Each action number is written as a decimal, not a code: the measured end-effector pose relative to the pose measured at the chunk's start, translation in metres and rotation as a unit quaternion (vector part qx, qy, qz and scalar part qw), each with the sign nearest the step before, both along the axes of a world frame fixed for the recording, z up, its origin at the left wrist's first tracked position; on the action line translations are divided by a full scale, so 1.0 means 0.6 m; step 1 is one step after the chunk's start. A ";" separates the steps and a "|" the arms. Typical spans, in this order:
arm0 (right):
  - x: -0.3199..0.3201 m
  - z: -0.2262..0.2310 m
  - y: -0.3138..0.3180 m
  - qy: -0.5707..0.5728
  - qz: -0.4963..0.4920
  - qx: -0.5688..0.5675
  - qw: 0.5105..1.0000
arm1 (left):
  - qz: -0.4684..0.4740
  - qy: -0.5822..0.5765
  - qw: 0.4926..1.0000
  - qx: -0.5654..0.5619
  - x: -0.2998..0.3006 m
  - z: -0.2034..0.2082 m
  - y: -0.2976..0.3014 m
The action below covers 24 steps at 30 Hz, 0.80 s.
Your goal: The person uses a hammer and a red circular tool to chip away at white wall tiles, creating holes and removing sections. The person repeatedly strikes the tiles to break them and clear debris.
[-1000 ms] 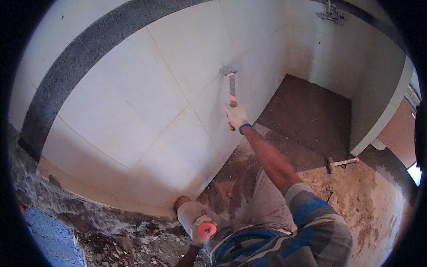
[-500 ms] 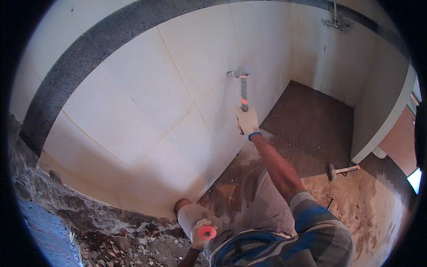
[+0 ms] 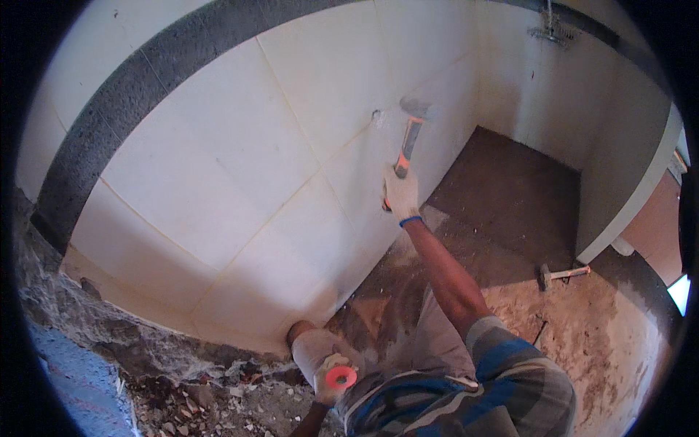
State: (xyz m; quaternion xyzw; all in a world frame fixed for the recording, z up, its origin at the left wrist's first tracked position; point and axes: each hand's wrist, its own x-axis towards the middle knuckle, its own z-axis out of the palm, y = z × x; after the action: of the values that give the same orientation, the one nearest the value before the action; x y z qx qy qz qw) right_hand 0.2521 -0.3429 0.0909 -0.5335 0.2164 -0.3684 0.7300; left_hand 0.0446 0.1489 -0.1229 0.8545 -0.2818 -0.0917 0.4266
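My right hand, in a pale work glove with a blue cuff, is closed round a hammer. The hammer has a black-and-orange handle, and its head is smeared by motion. It is raised beside the white tiled wall, just right of a small chipped hole. Low by my knee, my gloved left hand is closed on what looks like a chisel. Its round red guard faces up with a dark centre; the shaft below is hidden.
A second hammer lies on the dirty floor to the right, near the end of a partition. A thin dark rod lies closer. Rubble covers the lower left, below a broken wall edge. A dark stone band tops the tiles.
The hammer head has swung right, away from the chipped hole, and the handle now tilts right. My right hand has shifted slightly left. My left hand has hardly moved.
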 end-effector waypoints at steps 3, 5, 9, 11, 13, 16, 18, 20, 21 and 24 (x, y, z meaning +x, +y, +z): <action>0.021 0.011 0.004 0.015 -0.003 0.021 1.000 | 0.016 0.030 0.999 -0.027 0.002 -0.010 0.002; 0.020 0.014 -0.011 0.096 0.025 0.012 0.995 | 0.048 0.120 0.984 -0.121 -0.001 -0.014 -0.004; -0.002 0.012 -0.046 0.139 0.030 0.021 0.990 | 0.018 -0.096 0.995 -0.019 -0.004 -0.008 -0.007; 0.004 0.011 -0.040 0.042 -0.009 0.076 0.996 | 0.086 0.342 0.887 -0.297 -0.001 -0.004 -0.007; 0.022 0.011 -0.026 -0.037 -0.023 0.110 0.993 | 0.080 0.361 0.882 -0.292 0.000 0.000 0.001; 0.033 0.006 -0.025 0.011 0.035 0.104 0.994 | -0.039 -0.059 0.998 0.001 0.009 0.003 0.007; 0.024 -0.003 -0.038 0.125 0.127 0.046 0.983 | -0.064 -0.117 0.991 0.016 0.009 0.003 0.006; -0.001 -0.020 -0.055 0.179 0.081 -0.001 0.981 | -0.023 -0.050 0.998 -0.008 0.000 0.003 0.003; -0.005 -0.024 -0.058 0.211 0.027 -0.038 0.976 | -0.003 -0.018 0.999 -0.028 -0.003 0.004 -0.001; 0.002 -0.032 -0.041 0.058 0.018 0.018 0.998 | 0.045 0.088 0.990 -0.103 -0.007 0.004 -0.013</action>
State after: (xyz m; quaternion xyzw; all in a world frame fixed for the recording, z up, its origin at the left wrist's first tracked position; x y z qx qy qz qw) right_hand 0.2533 -0.3674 0.0719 -0.5441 0.2552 -0.3199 0.7325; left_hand 0.0405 0.1410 -0.1205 0.8065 -0.2121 -0.1173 0.5393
